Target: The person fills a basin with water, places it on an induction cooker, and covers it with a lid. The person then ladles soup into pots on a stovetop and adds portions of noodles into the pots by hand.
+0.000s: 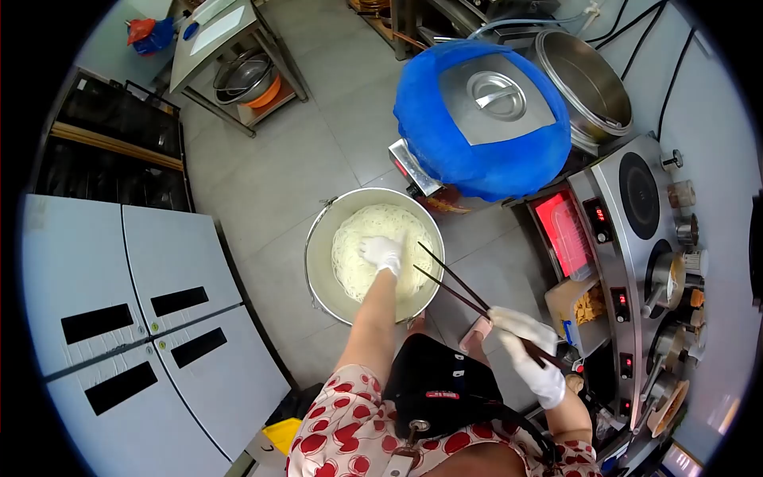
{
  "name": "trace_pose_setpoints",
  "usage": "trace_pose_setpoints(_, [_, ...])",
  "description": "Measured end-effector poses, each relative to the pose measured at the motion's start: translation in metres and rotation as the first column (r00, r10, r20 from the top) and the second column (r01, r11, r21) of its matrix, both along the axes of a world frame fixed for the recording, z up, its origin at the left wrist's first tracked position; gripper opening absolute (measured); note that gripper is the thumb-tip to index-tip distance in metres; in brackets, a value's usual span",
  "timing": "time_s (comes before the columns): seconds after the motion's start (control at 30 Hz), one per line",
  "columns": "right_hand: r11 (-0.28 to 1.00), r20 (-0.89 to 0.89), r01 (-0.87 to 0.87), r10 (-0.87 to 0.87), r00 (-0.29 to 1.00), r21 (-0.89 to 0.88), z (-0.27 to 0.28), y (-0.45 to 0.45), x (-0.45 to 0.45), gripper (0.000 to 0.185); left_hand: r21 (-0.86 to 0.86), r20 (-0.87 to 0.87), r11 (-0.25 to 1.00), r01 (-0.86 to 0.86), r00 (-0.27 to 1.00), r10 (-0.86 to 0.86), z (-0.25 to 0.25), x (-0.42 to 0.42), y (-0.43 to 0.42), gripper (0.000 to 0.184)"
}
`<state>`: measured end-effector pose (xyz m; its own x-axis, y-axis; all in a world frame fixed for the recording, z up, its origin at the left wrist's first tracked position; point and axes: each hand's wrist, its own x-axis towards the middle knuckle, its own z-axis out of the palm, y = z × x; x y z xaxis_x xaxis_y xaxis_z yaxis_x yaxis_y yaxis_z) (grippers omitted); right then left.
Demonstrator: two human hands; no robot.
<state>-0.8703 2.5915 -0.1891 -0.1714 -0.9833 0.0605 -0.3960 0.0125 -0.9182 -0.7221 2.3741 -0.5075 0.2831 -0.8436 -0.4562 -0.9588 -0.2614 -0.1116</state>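
A large metal pot (312, 262) with a bail handle stands in front of me, holding a mass of white noodles (362, 274). My left hand (383, 252), in a white glove, reaches into the pot and lies on the noodles with its fingers spread. Some fingertips blend with the white strands. On the right, outside the pot, my gloved right hand (526, 350) grips a pair of long dark chopsticks (455, 288). Their tips slant over the pot's right side, above or touching the noodles; I cannot tell which.
A lidded vessel wrapped in blue plastic (485, 171) stands beyond the pot, beside an open steel pot (584, 83). Along the right runs a cooktop (612, 262) with pans. White cabinets (143, 318) line the left. A steel table (214, 40) stands at the far left.
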Motion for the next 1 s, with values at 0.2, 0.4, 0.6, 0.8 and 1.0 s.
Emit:
trace_pose_setpoints(0.2, [0.982,-0.043,0.187,-0.188,0.981,-0.037,0.014,0.017,-0.011,0.016,-0.199,0.165,0.934,0.296,0.950,-0.266,-0.086,0.022,0.007,0.075])
trace_pose_setpoints(0.4, [0.992,-0.028,-0.079,0.077,0.997,-0.096,-0.036,-0.010,-0.004,0.018,-0.418,-0.161,0.818,0.396,0.854,-0.495,0.066,0.101,-0.014,0.037])
trace_pose_setpoints(0.6, [0.863,-0.363,-0.504,0.473,0.803,0.009,-0.133,-0.031,0.020,0.025,-0.432,-0.714,0.897,0.089,0.574,-0.401,0.230,0.126,-0.017,0.038])
trace_pose_setpoints(0.8, [0.781,-0.486,-0.606,0.592,0.643,0.149,-0.152,-0.044,0.031,0.028,-0.401,-0.894,0.916,0.026,0.209,-0.397,0.341,0.135,-0.015,0.027])
trace_pose_setpoints(1.0, [0.863,-0.660,-0.475,0.460,0.593,0.174,-0.156,-0.042,0.016,0.046,-0.433,-0.896,0.897,-0.090,0.150,-0.418,0.434,0.130,0.004,0.028])
